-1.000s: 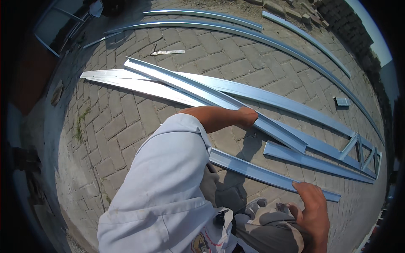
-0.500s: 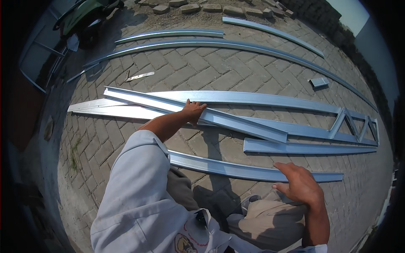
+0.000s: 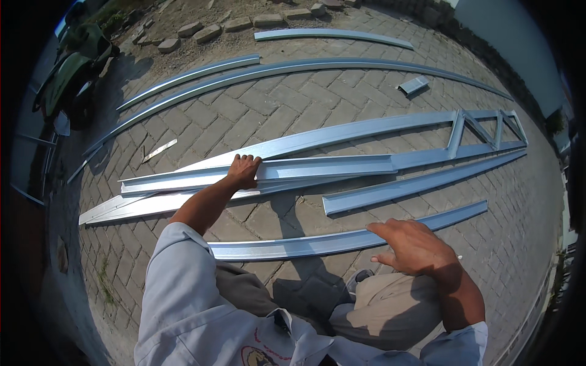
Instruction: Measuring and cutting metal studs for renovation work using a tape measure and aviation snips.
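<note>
My left hand (image 3: 245, 171) is closed over the upper edge of a loose silver metal channel (image 3: 329, 169), near its middle. That channel lies at a slight angle across a long, tapered metal truss (image 3: 348, 131), its right end over the truss's lower bar. Above my right knee, my right hand (image 3: 415, 245) is held with thumb and fingers apart and nothing in it. Below its fingers is the nearest channel (image 3: 293, 247), which lies in front of my knees; whether they touch is unclear. Another channel (image 3: 415, 181) rests between that one and the truss.
Beyond the truss, a long curved-looking channel (image 3: 293, 66) and two shorter ones (image 3: 195, 79), (image 3: 336, 38) lie on the brick paving (image 3: 232, 113). A short metal offcut (image 3: 413, 86) and a flat strip (image 3: 160, 150) lie nearer. A parked vehicle (image 3: 76, 79) stands far left; loose bricks (image 3: 238, 24) line the back.
My view has turned, so the whole scene tilts. With my left hand on it, the loose channel's right end has shifted back from the neighbouring channel onto the truss. My right hand stays open.
</note>
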A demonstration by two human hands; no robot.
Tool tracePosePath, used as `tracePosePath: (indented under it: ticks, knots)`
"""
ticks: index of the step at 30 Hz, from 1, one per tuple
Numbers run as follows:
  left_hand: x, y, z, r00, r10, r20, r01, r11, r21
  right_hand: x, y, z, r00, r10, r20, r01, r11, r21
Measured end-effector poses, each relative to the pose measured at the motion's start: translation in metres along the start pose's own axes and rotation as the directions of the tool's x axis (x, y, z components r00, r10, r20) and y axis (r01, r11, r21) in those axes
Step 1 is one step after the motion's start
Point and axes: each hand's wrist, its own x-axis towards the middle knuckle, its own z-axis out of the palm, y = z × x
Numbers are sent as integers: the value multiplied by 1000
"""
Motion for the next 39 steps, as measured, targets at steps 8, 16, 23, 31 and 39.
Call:
tracePosePath:
  ticks: [8,16,23,31,39]
  knots:
    - [29,25,3,999,-34,35,39,991,-127,-35,-17,-23,699,-568,-435,641,228,732]
    - [25,11,16,998,-7,54,21,967,-253,-54,-29,-35,652,-691,-314,495,74,865]
    - [27,11,22,998,-23,64,37,971,-236,-44,-31,-40,619,-777,-112,387,178,905]
    - [25,13,18,996,-30,79,47,974,-223,-48,-32,-32,649,-730,-216,478,170,862]
    - [26,9,21,997,-16,79,30,983,-181,-39,-19,-26,488,-770,-411,680,40,732]
